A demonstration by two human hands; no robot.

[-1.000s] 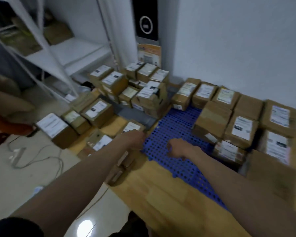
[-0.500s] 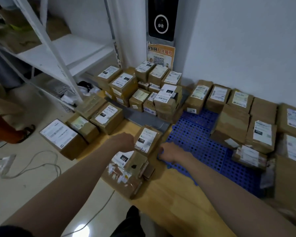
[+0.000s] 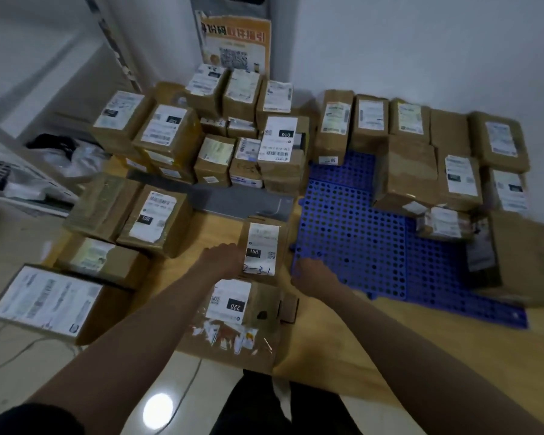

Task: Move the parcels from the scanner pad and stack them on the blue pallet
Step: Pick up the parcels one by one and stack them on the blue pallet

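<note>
Parcel [image 3: 262, 246], label marked 15H, stood just left of pallet [image 3: 352, 233], near its front corner. Left hand [image 3: 225, 257] lay against parcel's left side, right hand [image 3: 310, 274] at its right; fingers hidden, grip unclear. Grey pad [image 3: 233, 200] behind parcel. More boxes [image 3: 412, 171] sat on pallet's far half.

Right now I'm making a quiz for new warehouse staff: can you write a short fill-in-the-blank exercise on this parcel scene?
1. The perforated pallet on the floor is ____ in colour.
2. The left hand touches the parcel whose label reads 15H; the handwriting below it reads 2-3-____.
3. The black tag on the nearer parcel, right in front of the person, reads ____.
4. The right hand is at the pallet's ____ edge.

Missing words: blue; 1; 220; near
</note>
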